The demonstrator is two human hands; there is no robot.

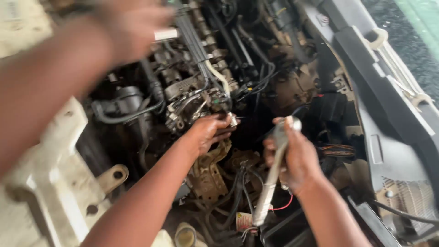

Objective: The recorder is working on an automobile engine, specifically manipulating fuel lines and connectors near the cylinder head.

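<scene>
My right hand (296, 155) is wrapped tight around a long metal ratchet (274, 171), head end up by my thumb and the handle running down toward the bottom of the engine bay. My left hand (208, 131) sits just beside it to the left, fingers pinched shut on a small metal socket piece (232, 120) right under the engine block. The two hands are near each other but not touching.

Biggest thing around is the engine (201, 87) itself, grimy, with black hoses and cables all over it. A black plastic front panel (379, 91) runs down the right side, and a white painted body panel (55, 183) with bolt holes is on the left. There's a blurry arm of someone else (59, 68) coming in from top left, holding something I can't make out. A thin red wire (286, 206) loops just below the ratchet.
</scene>
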